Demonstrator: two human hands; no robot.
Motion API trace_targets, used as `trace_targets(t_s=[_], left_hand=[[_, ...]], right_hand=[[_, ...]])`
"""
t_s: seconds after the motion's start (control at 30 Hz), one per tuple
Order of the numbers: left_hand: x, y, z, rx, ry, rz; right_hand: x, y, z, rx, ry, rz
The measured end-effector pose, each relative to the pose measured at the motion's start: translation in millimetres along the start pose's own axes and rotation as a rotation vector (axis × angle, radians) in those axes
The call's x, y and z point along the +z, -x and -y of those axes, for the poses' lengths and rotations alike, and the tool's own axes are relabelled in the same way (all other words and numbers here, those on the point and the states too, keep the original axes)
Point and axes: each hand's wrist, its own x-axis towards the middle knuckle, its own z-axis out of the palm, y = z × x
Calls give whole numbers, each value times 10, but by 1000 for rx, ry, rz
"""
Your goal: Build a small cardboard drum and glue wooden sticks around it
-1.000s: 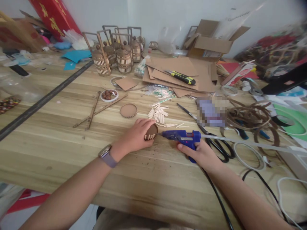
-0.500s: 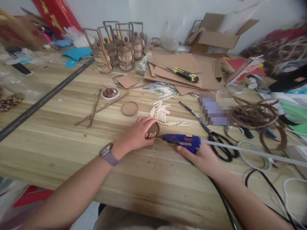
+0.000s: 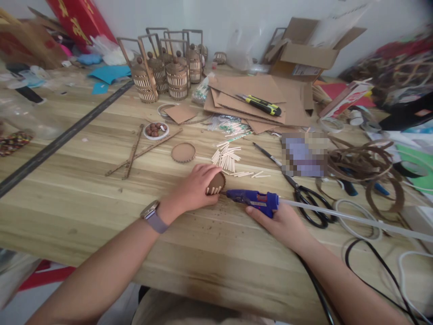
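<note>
My left hand (image 3: 193,189) grips a round brown cardboard disc (image 3: 216,182) with several short pale sticks along its lower edge, tilted up off the wooden table (image 3: 101,198). My right hand (image 3: 282,221) holds a blue hot glue gun (image 3: 253,198); its nozzle points left and touches the disc's edge. A clear glue stick (image 3: 338,216) juts out of the gun's back to the right. A loose pile of pale sticks (image 3: 226,158) lies just beyond the disc, and a second cardboard disc (image 3: 183,152) lies flat to its left.
Black scissors (image 3: 304,201) and coiled cardboard strips (image 3: 361,162) lie to the right. Cardboard sheets with a yellow utility knife (image 3: 262,104) sit further back, near several finished stick lanterns (image 3: 165,74). A small dish of brown beads (image 3: 156,130), a long black bar (image 3: 61,142) and cables (image 3: 372,262) are nearby.
The glue gun has dropped lower and tilted flatter toward the table, with its nozzle staying at the disc's edge. My left hand keeps the disc in place.
</note>
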Motion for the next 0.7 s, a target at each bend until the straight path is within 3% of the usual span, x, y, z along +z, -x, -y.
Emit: trace_targets(t_s=[0.7], left_hand=[[1,-8,-14,2,-1,-4]], right_hand=[[40,25,-3,6,59,-50]])
